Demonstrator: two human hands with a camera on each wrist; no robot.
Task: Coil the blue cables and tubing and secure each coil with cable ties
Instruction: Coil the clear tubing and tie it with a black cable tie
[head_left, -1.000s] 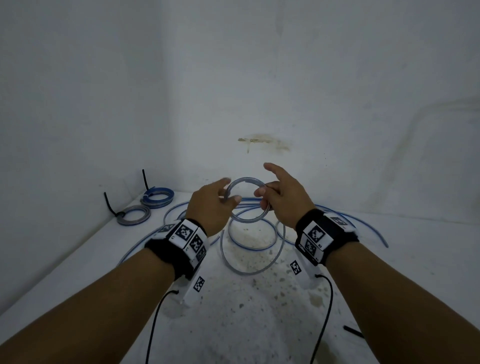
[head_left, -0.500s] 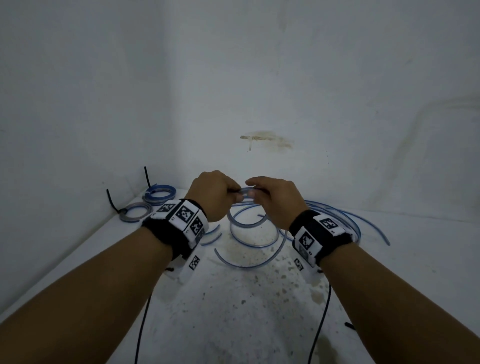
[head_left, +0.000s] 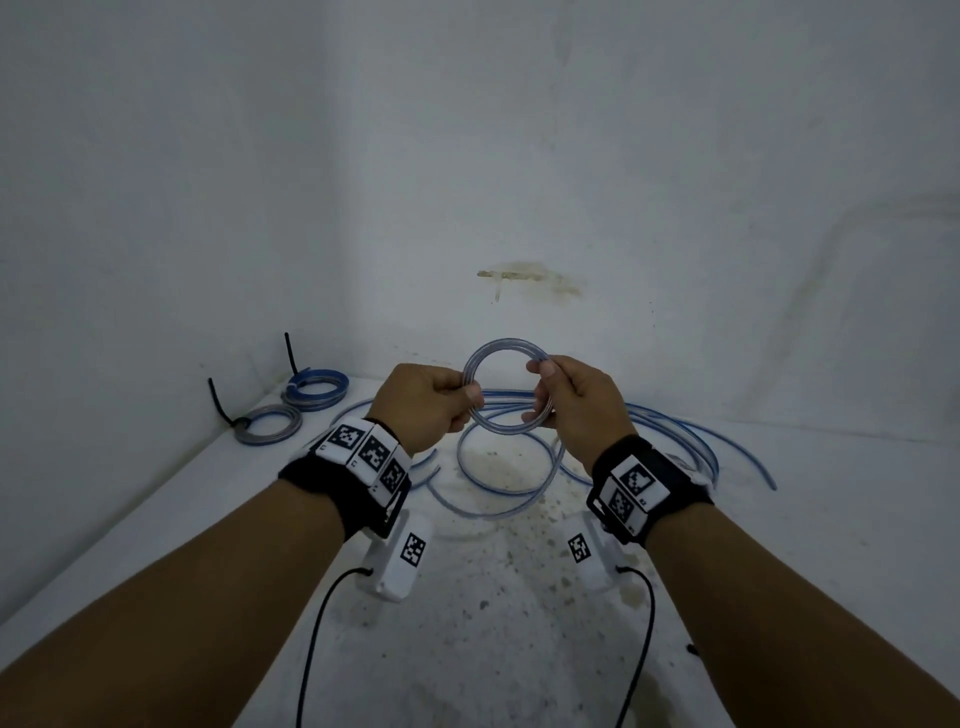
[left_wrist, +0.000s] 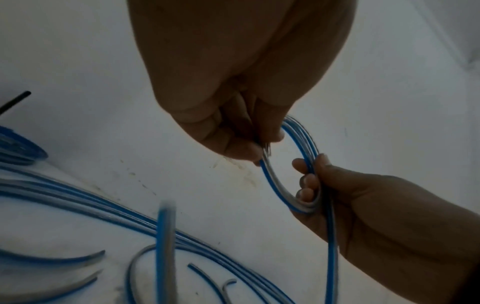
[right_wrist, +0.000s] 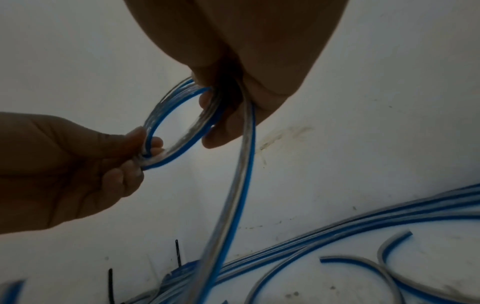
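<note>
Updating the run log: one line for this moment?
left hand: grips coil | right hand: grips coil | coil: untied, tail trailing | two tied coils: by wall

Stained white surface (head_left: 519, 649): loose tubing (head_left: 675, 431), tied coils (head_left: 270, 423).

The held coil (head_left: 506, 387) is showing clear tubing with a blue stripe. The two tied coils (head_left: 315, 388) are wearing black ties. Black wristbands (head_left: 649, 483) are carrying black-and-white square-patterned markers. The white surface (head_left: 519, 597) is showing brown speckles.

Head cam looks fwd-down, mid-range; 2 wrist cams close, facing inward; all 3 share held coil (head_left: 506, 387).
</note>
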